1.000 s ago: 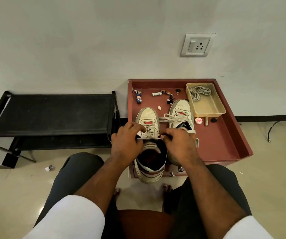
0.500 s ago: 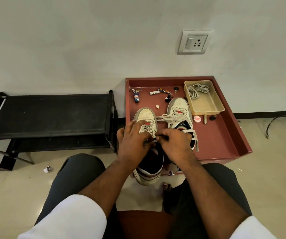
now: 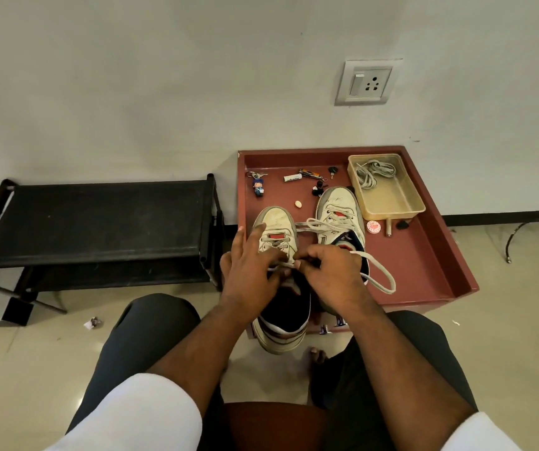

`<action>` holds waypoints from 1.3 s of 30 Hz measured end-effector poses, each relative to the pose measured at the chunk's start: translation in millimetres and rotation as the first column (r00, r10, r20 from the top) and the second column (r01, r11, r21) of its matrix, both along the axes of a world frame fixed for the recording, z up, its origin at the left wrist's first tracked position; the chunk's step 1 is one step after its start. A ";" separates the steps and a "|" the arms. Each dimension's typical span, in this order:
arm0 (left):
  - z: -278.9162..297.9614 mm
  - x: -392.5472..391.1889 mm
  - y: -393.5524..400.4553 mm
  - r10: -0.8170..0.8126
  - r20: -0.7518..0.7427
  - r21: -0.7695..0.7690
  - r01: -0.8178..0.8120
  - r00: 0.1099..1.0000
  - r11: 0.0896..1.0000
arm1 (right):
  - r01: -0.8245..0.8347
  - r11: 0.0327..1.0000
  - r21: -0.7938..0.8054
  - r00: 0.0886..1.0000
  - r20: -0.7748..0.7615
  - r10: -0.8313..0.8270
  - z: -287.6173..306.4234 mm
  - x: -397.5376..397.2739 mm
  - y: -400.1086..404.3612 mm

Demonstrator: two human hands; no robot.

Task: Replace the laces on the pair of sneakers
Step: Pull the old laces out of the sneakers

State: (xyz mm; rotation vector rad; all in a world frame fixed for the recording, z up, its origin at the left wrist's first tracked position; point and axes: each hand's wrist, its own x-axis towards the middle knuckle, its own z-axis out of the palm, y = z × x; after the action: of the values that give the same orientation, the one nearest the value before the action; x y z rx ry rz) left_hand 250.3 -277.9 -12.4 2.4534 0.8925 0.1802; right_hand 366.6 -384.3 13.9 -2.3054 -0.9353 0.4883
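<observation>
Beyond our hands we see a square dark-red metal tray (image 3: 424, 271). On it, under our hands, sits the near white leather sneaker (image 3: 277, 222); our left hand (image 3: 251, 262) rests on it with fingers spread, while our right hand (image 3: 330, 271) pinches its flat white lace (image 3: 375, 275), looping rightward.

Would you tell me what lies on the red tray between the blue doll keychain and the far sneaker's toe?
In the head view, one small pale oval object lies between the doll keychain and the far sneaker; otherwise bare red tray.
</observation>
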 end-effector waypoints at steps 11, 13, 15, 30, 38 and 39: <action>14.4 -10.1 25.9 0.795 0.392 -0.615 -0.511 0.462 0.600 | -0.016 0.999 0.038 0.997 -0.080 0.019 -9.2 5.1 2.5; 8.3 -7.6 21.1 0.516 0.344 -0.387 -0.383 0.784 0.839 | -0.012 0.999 0.043 0.997 -0.082 0.015 -10.1 6.6 2.6; 9.8 -2.0 8.9 0.162 0.159 -0.157 -0.137 0.974 0.978 | -0.008 0.999 0.051 0.996 -0.087 0.012 -9.7 7.3 2.1; 19.6 -18.5 44.3 0.791 0.318 -0.500 -0.616 0.522 0.608 | -0.026 0.997 0.069 0.993 -0.114 0.034 -16.8 9.1 3.2; 7.1 2.5 2.4 0.029 0.068 -0.143 -0.019 0.997 0.990 | -0.026 0.995 0.098 0.992 -0.123 0.038 -15.4 7.7 2.1; 6.1 3.4 4.4 0.063 0.130 -0.156 -0.042 0.989 0.987 | -0.026 0.995 0.099 0.991 -0.128 0.038 -15.0 7.7 1.8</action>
State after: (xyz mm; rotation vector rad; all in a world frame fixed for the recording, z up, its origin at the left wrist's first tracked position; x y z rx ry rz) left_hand 253.7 -273.5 -6.2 2.2492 0.8788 0.2823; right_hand 374.3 -382.5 -1.2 -2.1469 -0.9135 0.5862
